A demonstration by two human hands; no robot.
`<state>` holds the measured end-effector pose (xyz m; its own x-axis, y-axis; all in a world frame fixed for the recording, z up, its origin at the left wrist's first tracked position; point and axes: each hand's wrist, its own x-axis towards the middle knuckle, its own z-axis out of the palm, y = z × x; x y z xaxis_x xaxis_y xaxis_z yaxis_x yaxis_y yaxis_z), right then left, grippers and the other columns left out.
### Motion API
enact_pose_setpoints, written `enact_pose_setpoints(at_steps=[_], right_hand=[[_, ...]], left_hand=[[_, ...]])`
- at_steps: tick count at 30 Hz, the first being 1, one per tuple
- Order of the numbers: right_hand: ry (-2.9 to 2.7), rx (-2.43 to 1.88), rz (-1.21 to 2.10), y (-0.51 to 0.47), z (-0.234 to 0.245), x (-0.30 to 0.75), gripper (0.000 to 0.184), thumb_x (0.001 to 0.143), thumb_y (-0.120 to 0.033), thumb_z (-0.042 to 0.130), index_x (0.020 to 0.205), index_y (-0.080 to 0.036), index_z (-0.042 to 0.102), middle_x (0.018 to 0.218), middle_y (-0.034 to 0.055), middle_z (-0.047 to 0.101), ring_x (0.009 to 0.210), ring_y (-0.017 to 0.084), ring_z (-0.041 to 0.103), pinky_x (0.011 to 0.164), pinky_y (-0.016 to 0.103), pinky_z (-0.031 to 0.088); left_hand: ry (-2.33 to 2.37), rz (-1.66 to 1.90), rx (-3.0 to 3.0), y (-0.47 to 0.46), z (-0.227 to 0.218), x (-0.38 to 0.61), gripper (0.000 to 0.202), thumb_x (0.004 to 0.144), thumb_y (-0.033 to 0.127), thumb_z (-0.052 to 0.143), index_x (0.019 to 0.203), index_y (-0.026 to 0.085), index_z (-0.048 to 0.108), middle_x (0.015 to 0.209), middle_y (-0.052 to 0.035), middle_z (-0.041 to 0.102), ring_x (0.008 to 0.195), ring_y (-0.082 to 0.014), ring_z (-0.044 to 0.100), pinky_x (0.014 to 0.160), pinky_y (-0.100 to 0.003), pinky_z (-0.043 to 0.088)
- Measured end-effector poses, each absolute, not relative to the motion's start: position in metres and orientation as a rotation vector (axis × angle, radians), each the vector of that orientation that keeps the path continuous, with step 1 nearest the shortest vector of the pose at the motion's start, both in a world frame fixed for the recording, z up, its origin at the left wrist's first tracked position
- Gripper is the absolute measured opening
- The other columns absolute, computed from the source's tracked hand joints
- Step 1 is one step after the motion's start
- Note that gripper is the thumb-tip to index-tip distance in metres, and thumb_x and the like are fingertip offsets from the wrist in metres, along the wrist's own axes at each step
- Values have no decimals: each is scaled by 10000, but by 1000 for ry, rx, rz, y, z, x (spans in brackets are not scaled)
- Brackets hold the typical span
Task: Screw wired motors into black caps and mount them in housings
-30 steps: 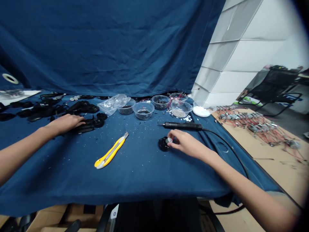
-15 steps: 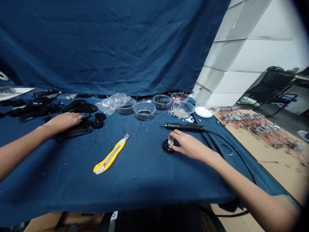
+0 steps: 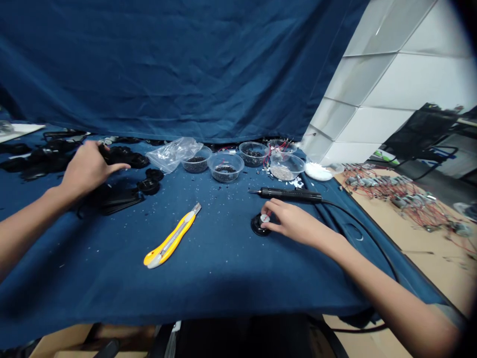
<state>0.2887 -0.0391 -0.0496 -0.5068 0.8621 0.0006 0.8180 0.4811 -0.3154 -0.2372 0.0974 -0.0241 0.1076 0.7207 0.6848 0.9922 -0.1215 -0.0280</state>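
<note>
My right hand rests on the blue cloth, its fingertips pinched on a small round black part with a white centre. Just behind it lies a black electric screwdriver with a cord running off to the right. My left hand is raised over a heap of black plastic parts at the left, fingers curled round a dark piece at the top of the heap. A yellow utility knife lies between my two hands.
Several clear plastic cups holding small dark and pale bits stand in a row at the back, beside a crumpled clear bag. Small motors with red wires are spread on a cardboard surface to the right. A blue curtain hangs behind.
My left hand has lifted off the flat black parts and moved back and left to grasp a piece in the heap. My right hand stays on the round part.
</note>
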Motion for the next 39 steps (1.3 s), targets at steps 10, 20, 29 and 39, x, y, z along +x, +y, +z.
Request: enact_pose_setpoints(at_steps=[10, 20, 29, 39], right_hand=[[-2411, -1264, 635, -31, -61, 278, 202, 888, -332, 576, 1048, -210, 563, 1018, 32, 584, 868, 138, 574, 796, 284, 459], [-2146, -1192, 831, -31, -80, 281, 262, 838, -385, 656, 1028, -210, 611, 1011, 16, 630, 903, 129, 603, 847, 264, 471], [-2203, -1143, 807, -34, -80, 274, 217, 842, -360, 656, 987, -207, 603, 989, 26, 620, 908, 140, 583, 840, 260, 447], [-2232, -1102, 768, -36, -82, 271, 169, 875, -313, 620, 1004, -210, 582, 977, 32, 609, 902, 145, 566, 834, 274, 441]], left_hand=[[-923, -560, -2443, -44, -66, -13, 248, 954, 143, 440, 1161, 130, 576, 1056, -93, 655, 924, -217, 593, 792, -343, 495], [-1220, -496, -2859, -56, -89, 6, 509, 929, 333, 486, 1391, 136, 410, 1396, -155, 443, 1338, -303, 377, 1083, -497, 376], [-798, -811, -3016, -38, -90, 10, 315, 890, 272, 606, 1195, 196, 596, 1190, -67, 634, 1177, -225, 512, 994, -388, 474], [-720, -674, -2935, -39, -92, 18, 321, 910, 270, 579, 1215, 169, 585, 1179, -57, 648, 1150, -269, 534, 905, -419, 518]])
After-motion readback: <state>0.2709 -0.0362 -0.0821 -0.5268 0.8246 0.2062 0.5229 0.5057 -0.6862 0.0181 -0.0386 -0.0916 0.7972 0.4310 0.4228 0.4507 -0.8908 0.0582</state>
